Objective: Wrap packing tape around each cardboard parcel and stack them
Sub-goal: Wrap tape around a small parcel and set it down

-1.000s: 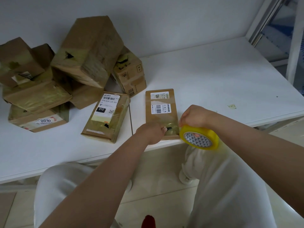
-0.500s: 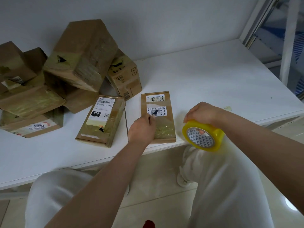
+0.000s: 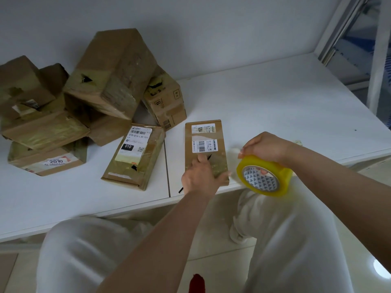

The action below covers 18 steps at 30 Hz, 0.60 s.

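One flat parcel [image 3: 206, 149] lies near the front edge of the white bench [image 3: 275, 106], and we read it as light and stiff: thin brown cardboard, rectangular, with white labels on top. Its near half is glossy with tape already on, so we judge that part slick and the bare cardboard easier to hold. Left hand [image 3: 200, 177] rests on the near end, fingers pressing the tape down onto the face; we see nothing held in its grip. Right hand [image 3: 264, 148] grips the tape roll [image 3: 263, 176] just right of the parcel, past the bench edge, fingers curled over the rim and into the core. The roll is a yellow-tinted ring with a patterned core; a clear strip seems to run from it to the parcel, thin and prone to stick to itself. We'd take the parcel by its long edges to flip it. A second flat labelled parcel [image 3: 135, 157] lies just left. Behind it sits a loose pile of boxes [image 3: 88, 98], creased, matte, patched with tape, several tilted.
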{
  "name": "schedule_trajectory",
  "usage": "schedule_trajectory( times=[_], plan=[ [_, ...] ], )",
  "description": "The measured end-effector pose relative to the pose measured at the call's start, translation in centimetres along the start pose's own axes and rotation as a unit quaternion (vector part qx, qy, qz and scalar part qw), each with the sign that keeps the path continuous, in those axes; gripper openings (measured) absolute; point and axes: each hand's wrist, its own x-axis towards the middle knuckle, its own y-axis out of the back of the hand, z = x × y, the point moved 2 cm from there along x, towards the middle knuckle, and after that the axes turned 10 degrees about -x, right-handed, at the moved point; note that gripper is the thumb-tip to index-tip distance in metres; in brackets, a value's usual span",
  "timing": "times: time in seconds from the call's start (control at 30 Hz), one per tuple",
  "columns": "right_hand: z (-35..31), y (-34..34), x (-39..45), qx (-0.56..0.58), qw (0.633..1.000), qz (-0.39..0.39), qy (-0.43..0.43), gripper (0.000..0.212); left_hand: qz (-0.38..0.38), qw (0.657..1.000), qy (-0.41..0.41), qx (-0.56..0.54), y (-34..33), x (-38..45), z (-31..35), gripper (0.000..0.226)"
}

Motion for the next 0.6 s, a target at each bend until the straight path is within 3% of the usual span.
schedule_trajectory(
  times=[0.07,0.17,0.23,0.37,0.47,0.53,0.6],
  plan=[
    [0.0,0.3,-0.3,-0.001,1.000,0.003,0.005,0.006,-0.006,0.995,0.016,-0.095,0.7,0.0,-0.9,0.085],
    [0.1,0.3,-0.8,-0.001,1.000,-0.005,0.004,0.009,0.081,0.974,0.042,-0.208,2.2,0.5,-4.6,0.067],
    [-0.2,0.0,-0.9,0.001,1.000,-0.010,0.002,0.007,0.074,0.972,0.075,-0.209,2.8,1.2,-7.3,0.058],
    [-0.9,-0.6,-1.1,-0.006,1.000,-0.019,0.010,0.011,-0.030,0.979,0.098,-0.174,3.0,2.1,-10.3,0.069],
    [-1.2,-0.8,-1.4,-0.006,0.999,-0.031,0.029,0.013,0.047,0.978,0.012,-0.201,4.2,0.7,-9.3,0.056],
    [-1.6,-1.0,-1.6,-0.012,0.998,-0.046,0.037,0.013,0.066,0.947,-0.014,-0.313,5.0,-1.3,-7.2,0.056],
    [-2.0,-1.4,-1.8,-0.022,0.996,-0.069,0.045,0.014,-0.005,0.899,0.010,-0.437,5.0,-3.2,-4.8,0.064]
  ],
)
